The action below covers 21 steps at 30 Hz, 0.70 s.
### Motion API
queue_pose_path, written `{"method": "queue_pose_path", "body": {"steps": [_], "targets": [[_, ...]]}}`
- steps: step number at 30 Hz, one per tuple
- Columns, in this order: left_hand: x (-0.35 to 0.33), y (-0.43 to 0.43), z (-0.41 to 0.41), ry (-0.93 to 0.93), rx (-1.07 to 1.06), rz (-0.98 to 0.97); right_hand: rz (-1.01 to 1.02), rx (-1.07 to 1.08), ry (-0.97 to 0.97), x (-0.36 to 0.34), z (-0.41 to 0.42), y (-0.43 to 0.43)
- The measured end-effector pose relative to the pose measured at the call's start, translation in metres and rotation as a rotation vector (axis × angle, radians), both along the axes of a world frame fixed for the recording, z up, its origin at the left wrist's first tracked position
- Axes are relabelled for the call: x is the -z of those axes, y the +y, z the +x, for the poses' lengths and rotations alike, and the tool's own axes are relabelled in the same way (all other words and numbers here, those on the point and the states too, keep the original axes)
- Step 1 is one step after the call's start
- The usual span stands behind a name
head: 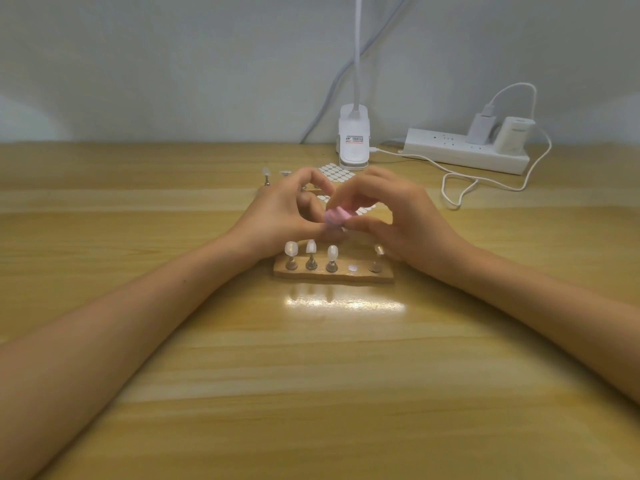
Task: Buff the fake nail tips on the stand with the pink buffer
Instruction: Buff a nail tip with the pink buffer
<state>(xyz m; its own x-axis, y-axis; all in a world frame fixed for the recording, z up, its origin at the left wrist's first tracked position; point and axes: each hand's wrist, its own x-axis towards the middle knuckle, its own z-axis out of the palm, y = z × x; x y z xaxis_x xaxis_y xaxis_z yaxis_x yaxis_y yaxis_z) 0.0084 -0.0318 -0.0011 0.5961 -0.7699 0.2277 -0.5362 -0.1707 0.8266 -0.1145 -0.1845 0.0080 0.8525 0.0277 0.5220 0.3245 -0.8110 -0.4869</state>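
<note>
Four nail tips (311, 246) on stand (332, 277), one slot empty | right hand (398, 223) pinches pink buffer (336, 216) at stand's 12 o'clock | left hand (280, 213) grip unclear | buffing seemingly midway

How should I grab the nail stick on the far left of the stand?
I'd pinch the leftmost peg by its thin stem, under the nail tip, coming from the near side. It stands upright in the wooden stand, and a neighbouring peg sits close on its right.
</note>
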Motion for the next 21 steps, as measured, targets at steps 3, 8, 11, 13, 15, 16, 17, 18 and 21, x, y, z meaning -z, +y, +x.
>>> {"method": "queue_pose_path", "body": {"steps": [3,8,11,13,15,16,17,18,21], "targets": [[0.0002,-0.0003,-0.0006,0.006,0.002,-0.004,0.034,0.007,-0.029,0.0000,-0.0009,-0.0018],[-0.0001,-0.0006,-0.0002,-0.001,0.000,-0.007,0.046,0.017,-0.004,0.0014,-0.0003,-0.0022],[-0.0005,0.0000,-0.0006,-0.003,-0.001,-0.013,0.008,-0.019,-0.031,0.0015,-0.0002,-0.0014],[-0.0010,0.0000,-0.0010,-0.007,-0.001,-0.005,0.011,-0.006,0.008,0.0022,0.0010,-0.0018],[-0.0010,0.0000,-0.0015,0.000,0.006,-0.007,0.079,0.033,0.011,0.0023,0.0009,-0.0045],[-0.0010,0.0003,-0.0015,0.003,0.005,-0.010,0.084,0.027,-0.013,0.0019,0.0007,-0.0041],[-0.0012,0.0004,-0.0016,0.003,0.001,-0.011,0.056,0.005,-0.030,0.0019,0.0007,-0.0030],[-0.0014,0.0006,-0.0017,0.001,-0.003,-0.010,0.018,-0.016,-0.026,0.0023,0.0008,-0.0012],[-0.0014,-0.0001,-0.0022,0.007,0.004,-0.009,0.057,0.023,0.013,0.0027,0.0016,-0.0026]]}}
